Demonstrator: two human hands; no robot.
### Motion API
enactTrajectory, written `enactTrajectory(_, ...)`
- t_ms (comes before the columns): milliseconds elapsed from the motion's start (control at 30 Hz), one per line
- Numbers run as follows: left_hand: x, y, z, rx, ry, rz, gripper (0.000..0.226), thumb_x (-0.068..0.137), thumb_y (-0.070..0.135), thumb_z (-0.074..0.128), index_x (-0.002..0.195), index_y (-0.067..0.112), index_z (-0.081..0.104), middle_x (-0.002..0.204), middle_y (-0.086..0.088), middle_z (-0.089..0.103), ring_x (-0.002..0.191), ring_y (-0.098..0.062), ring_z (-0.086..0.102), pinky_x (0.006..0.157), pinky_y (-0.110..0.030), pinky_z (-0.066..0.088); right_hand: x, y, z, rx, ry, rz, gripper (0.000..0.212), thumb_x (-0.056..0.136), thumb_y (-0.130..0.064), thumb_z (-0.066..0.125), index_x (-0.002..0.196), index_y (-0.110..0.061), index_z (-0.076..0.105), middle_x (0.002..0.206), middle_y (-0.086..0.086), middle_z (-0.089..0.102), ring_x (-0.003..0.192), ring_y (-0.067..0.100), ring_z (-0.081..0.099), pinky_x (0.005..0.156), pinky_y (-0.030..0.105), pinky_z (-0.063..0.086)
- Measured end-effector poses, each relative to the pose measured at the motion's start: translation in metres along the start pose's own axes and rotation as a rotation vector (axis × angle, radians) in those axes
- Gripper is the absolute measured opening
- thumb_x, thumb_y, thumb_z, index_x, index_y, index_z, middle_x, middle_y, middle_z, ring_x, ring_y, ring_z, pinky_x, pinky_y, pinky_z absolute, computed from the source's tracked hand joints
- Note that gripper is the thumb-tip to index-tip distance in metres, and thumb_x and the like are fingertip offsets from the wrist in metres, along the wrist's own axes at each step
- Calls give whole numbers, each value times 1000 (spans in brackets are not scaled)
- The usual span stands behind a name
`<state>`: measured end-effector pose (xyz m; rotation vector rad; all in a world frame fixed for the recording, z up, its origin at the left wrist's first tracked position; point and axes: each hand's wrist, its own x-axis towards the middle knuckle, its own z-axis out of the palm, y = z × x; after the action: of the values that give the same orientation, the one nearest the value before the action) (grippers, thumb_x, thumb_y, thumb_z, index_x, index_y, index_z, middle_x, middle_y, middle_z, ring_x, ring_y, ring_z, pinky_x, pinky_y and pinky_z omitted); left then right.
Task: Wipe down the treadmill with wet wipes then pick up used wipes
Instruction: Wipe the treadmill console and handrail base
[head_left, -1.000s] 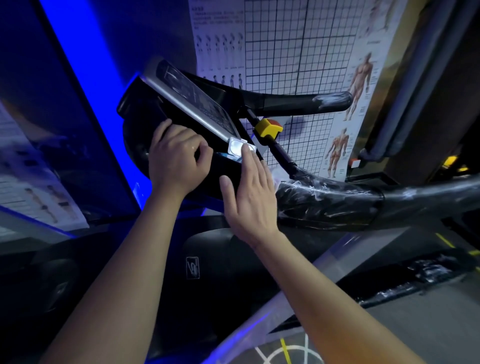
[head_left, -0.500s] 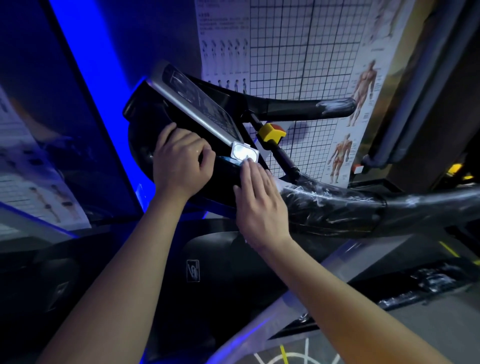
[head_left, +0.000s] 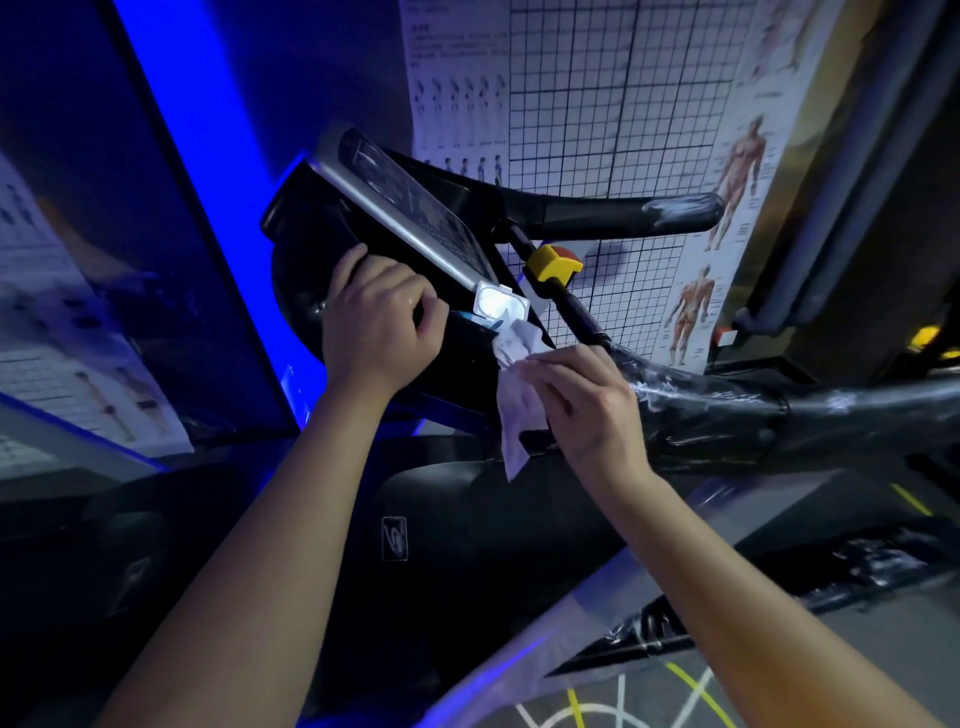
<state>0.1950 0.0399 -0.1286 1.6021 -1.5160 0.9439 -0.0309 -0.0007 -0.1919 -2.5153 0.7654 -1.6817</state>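
A black treadmill console (head_left: 405, 218) with a silver edge stands ahead of me. A pack of wet wipes (head_left: 496, 306) sits in its tray with the clear lid flipped up. My left hand (head_left: 376, 322) grips the pack and the tray edge, fingers curled. My right hand (head_left: 582, 402) pinches a white wet wipe (head_left: 514, 395) that trails from the pack's opening down past my fingers. The wipe hangs loose below my hand.
A plastic-wrapped handrail (head_left: 727, 410) runs to the right. A yellow and red safety key (head_left: 553, 262) sits on a black bar beside the console. An anatomy chart (head_left: 597, 104) covers the wall behind. A blue light strip (head_left: 208, 156) glows on the left.
My right hand went from lying flat on the pack to drawing a white wipe out and down to the right. My left hand stays on the pack.
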Motion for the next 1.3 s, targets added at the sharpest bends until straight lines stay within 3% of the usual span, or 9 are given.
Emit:
enactTrajectory(200,1,1,-2,4,-7,-5,25,88,20,52,71,14,69,75,-1,69,85,-28,63,114,-41,38,26,-23,22,-87,-38,-42,8,93,-3,62,101,0,63,99,14,62,91,29,53,79,40,47)
enactTrajectory(367,1,0,-3,25,-30,11,25,90,21,51,72,16,68,75,-1,68,85,-28,62,114,-42,38,45,-52,38,-94,-100,29,15,100,-19,52,97,-5,54,78,10,62,72,34,58,53,38,38)
enactTrajectory(500,-1,0,-2,9,-16,11,25,90,21,51,72,16,68,76,-1,69,85,-28,63,115,-40,35,14,-31,17,-208,-109,-41,31,87,-9,68,117,-5,60,108,9,70,100,29,65,81,34,49)
enactTrajectory(600,-1,-1,-1,4,-13,11,26,90,20,51,72,15,69,76,-1,69,86,-28,64,116,-40,35,-14,6,-8,-309,-115,-33,44,89,-8,54,131,3,61,131,18,65,120,34,63,99,40,51)
enactTrajectory(767,-1,0,-1,2,-4,7,28,91,20,50,72,14,70,76,-1,70,86,-28,64,116,-41,35,-34,44,-40,-407,-163,15,49,85,-1,43,130,4,62,130,21,65,114,35,67,96,44,54)
enactTrajectory(867,0,0,-2,3,0,8,28,90,21,50,72,14,70,76,-2,70,85,-28,64,115,-42,36,-31,35,-37,-360,-141,93,44,84,3,56,127,3,64,128,19,67,112,35,68,87,45,58)
enactTrajectory(967,0,0,-1,7,4,8,28,90,21,50,71,14,70,76,-1,70,85,-28,64,114,-42,36,-21,6,-14,-312,-89,112,38,87,3,67,125,2,65,125,20,68,112,37,68,93,48,54)
enactTrajectory(1100,0,0,-1,14,-4,20,26,90,21,51,72,15,70,76,0,70,85,-27,63,114,-41,37,-6,-27,25,-276,-37,62,38,97,-6,45,128,0,65,130,18,66,121,32,64,108,38,43)
enactTrajectory(1300,-1,-2,0,11,-14,18,27,91,21,50,73,15,70,78,-1,70,86,-27,63,115,-43,36,-24,3,11,-270,-23,-55,36,97,2,58,132,2,62,138,17,61,130,27,58,111,40,45)
